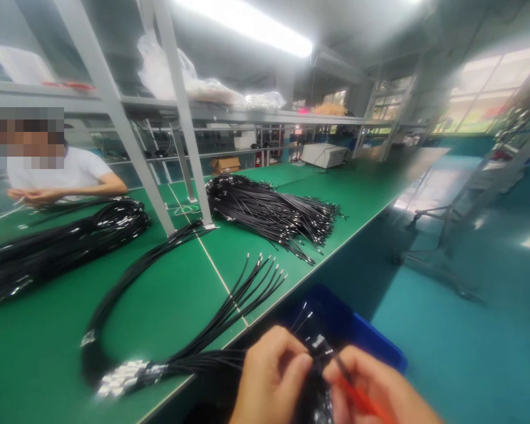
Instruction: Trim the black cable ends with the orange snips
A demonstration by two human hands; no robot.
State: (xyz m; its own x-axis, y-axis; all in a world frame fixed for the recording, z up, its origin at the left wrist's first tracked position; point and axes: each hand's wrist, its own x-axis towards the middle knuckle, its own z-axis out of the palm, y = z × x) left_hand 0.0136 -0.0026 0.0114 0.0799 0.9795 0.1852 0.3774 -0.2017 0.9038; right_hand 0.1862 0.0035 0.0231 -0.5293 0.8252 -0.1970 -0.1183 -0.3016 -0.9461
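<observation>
Over the table's front edge, my left hand (274, 374) is closed in a pinch on a thin black cable, whose end is blurred. Just beside it, my right hand (375, 383) grips a tool with a red handle (364, 403) and a dark, narrow front part; its exact kind is unclear. The tool's tip is close to the left fingertips. A bundle of black cables (203, 338) curves across the green table (159, 309), its strands fanning out with silvery ends. White connectors (126, 377) cluster at its lower bend. Some of its strands run behind my left hand.
A blue bin (375, 338) stands below the edge, behind my hands. Large piles of black cables lie mid-table (269, 209) and at left (66, 247). Grey shelf posts (188, 118) rise from the table. Across it sits a person in a white shirt (77, 168).
</observation>
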